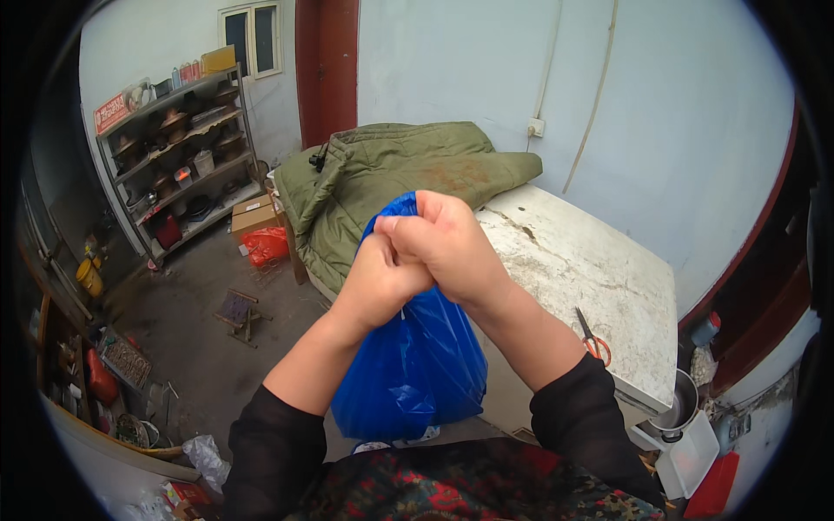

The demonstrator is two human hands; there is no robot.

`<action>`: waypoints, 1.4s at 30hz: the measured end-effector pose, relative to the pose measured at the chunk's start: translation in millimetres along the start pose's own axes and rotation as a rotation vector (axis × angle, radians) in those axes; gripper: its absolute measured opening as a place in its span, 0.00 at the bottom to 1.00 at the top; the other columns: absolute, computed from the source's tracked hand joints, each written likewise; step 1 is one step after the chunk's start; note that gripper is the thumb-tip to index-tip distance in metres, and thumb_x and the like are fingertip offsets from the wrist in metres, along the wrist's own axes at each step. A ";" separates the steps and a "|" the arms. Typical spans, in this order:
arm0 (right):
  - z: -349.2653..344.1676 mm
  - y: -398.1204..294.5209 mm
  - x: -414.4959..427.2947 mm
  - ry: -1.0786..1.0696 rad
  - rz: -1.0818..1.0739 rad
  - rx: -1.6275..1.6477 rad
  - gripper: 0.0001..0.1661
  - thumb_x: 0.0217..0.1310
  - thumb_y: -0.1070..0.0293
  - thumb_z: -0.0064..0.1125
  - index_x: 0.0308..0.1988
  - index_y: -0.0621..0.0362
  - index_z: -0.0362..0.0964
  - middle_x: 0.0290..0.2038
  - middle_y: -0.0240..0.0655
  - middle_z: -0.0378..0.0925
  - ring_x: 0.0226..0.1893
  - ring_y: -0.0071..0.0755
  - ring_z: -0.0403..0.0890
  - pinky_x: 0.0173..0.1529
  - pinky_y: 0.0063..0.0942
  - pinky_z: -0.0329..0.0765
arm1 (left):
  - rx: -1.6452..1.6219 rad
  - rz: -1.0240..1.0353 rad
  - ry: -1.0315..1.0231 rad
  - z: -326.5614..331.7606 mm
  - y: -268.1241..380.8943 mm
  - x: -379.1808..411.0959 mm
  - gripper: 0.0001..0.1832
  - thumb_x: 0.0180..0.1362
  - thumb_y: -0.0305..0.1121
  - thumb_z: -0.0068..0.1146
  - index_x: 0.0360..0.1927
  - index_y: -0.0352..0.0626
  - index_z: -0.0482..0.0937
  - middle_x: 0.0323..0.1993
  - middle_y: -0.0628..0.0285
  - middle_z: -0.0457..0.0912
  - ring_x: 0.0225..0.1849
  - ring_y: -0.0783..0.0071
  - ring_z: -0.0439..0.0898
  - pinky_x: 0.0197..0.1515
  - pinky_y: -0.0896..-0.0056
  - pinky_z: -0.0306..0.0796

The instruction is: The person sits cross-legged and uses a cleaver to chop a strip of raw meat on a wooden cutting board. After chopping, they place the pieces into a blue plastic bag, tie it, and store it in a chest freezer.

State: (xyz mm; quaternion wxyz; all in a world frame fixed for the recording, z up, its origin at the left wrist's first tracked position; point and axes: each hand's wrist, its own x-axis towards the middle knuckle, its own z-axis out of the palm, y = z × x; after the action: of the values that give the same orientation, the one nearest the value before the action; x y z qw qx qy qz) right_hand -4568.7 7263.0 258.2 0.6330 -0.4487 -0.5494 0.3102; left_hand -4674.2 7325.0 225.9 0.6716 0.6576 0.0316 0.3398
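A blue plastic bag (417, 365) hangs in front of my body, its lower part spread wide. My left hand (381, 280) is closed around the bag's gathered neck. Right against it, my right hand (449, 244) grips the bag's top, and a bit of blue plastic sticks up behind the fingers. The two fists touch and hide most of the gathered neck. What the bag contains cannot be seen. Orange-handled scissors (593, 342) lie on the worn white tabletop (573, 260), close to my right forearm.
A green padded quilt (404, 169) covers the table's far left part. On the floor stand a small folding stool (241, 312), a cardboard box (254, 215) and a red plastic bag (266, 246). A metal shelf (189, 150) holds pots. Right of the table are a metal pot (681, 404) and a white bin (687, 449).
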 end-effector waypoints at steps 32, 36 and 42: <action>-248.7 110.3 371.1 0.029 0.068 0.086 0.21 0.64 0.75 0.46 0.55 0.73 0.68 0.49 0.53 0.76 0.45 0.40 0.83 0.52 0.38 0.82 | -0.295 0.192 -0.458 -292.9 -72.6 400.7 0.38 0.59 0.19 0.50 0.73 0.44 0.51 0.55 0.41 0.75 0.33 0.72 0.84 0.35 0.77 0.81; -237.1 137.7 378.2 -0.009 0.203 0.064 0.19 0.63 0.69 0.58 0.50 0.71 0.73 0.38 0.48 0.81 0.27 0.29 0.84 0.25 0.21 0.82 | -0.372 0.114 -0.377 -278.6 -85.9 392.0 0.54 0.54 0.19 0.61 0.75 0.54 0.37 0.64 0.34 0.62 0.36 0.75 0.83 0.36 0.76 0.81; -201.1 115.6 408.5 -0.012 0.378 -0.461 0.39 0.58 0.32 0.56 0.32 0.65 0.81 0.23 0.44 0.81 0.19 0.29 0.80 0.26 0.24 0.77 | 0.510 0.118 -0.285 -242.7 -92.2 423.2 0.66 0.40 0.39 0.78 0.74 0.44 0.38 0.57 0.36 0.71 0.44 0.63 0.81 0.50 0.66 0.75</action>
State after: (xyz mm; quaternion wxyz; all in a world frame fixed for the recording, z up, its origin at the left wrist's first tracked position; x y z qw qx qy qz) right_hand -4277.9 7626.0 324.9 0.4424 -0.6730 -0.5158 0.2922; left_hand -4430.1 7753.8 281.4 0.4615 0.8468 -0.0170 0.2637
